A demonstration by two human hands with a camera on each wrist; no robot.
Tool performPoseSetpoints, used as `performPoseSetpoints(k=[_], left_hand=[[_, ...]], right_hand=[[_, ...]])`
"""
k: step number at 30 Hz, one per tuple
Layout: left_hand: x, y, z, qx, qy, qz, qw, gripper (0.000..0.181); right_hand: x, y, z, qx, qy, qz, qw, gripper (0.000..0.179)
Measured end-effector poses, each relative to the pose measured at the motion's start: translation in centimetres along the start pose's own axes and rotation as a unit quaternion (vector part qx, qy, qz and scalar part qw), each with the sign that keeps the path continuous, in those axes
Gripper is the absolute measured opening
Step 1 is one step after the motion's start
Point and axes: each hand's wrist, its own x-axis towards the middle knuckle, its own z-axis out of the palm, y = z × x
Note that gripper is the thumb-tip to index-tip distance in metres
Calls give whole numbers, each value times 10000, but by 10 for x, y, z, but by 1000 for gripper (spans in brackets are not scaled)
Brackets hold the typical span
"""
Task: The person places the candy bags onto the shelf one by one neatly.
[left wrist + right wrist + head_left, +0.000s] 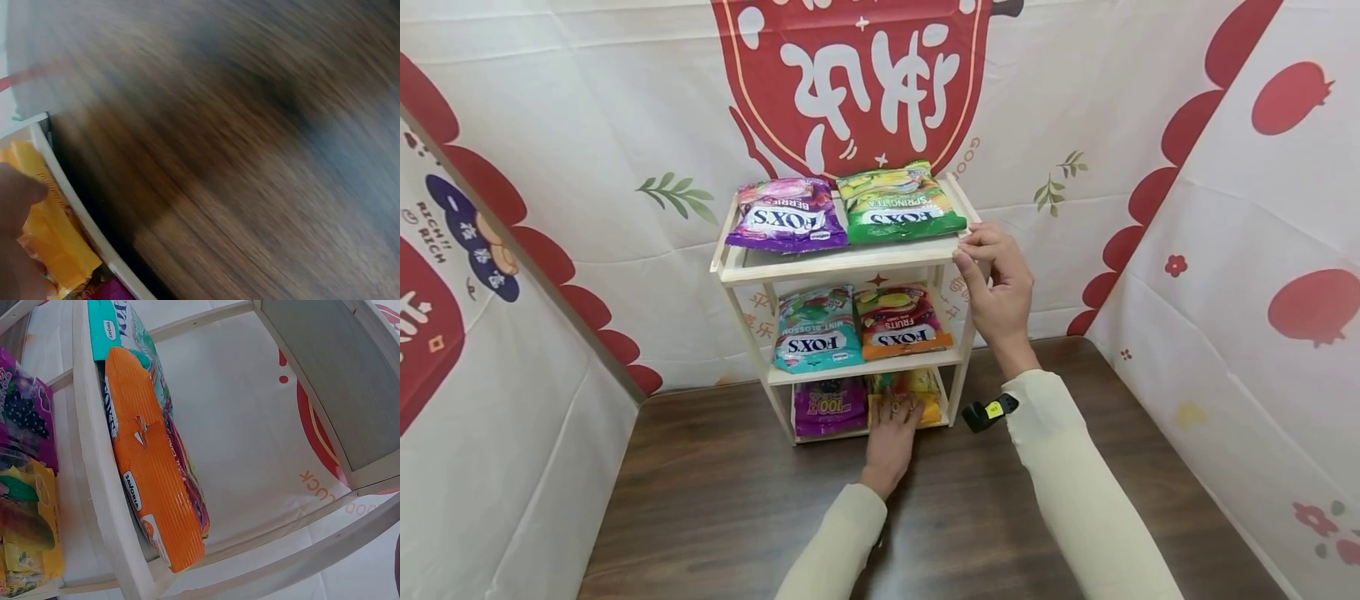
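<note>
A three-tier pale wooden shelf (842, 268) stands on the table with bags of candy on each tier. My left hand (895, 429) reaches into the bottom tier, its extended fingers resting on a yellow candy bag (931, 408). In the left wrist view, part of that hand (19, 231) covers the yellow bag (56, 240). My right hand (1003, 287) holds the shelf's top right front corner between thumb and fingers; it is out of sight in the right wrist view. Beside the yellow bag lies a purple candy bag (829, 408).
The top tier bears a purple Berries bag (786, 215) and a green Spring Tea bag (898, 204). A teal Mint Blossom bag (817, 329) and an orange-edged Fruits bag (902, 321) lie on the middle tier. Printed cloth walls (625, 125) surround the brown table (715, 500).
</note>
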Motion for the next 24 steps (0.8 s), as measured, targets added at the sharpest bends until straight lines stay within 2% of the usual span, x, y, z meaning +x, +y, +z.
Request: performPoseSetpoints(k=[3, 6, 10, 15, 24], left_hand=[[0, 1, -3, 53, -93, -6, 9999, 54], [-4, 3, -5, 181, -146, -6, 9997, 67], [-16, 11, -7, 307, -341, -44, 9989, 78], [-33, 21, -5, 424, -623, -156, 9970, 80], [-45, 25, 6, 461, -517, -314, 9971, 82]], right_hand=[[0, -1, 0, -63, 11, 43, 10000, 10], [0, -1, 0, -65, 17, 57, 10000, 9], [0, -1, 0, -36, -19, 41, 10000, 9], [0, -1, 0, -52, -4, 36, 10000, 8], [0, 0, 0, -48, -15, 75, 10000, 8]])
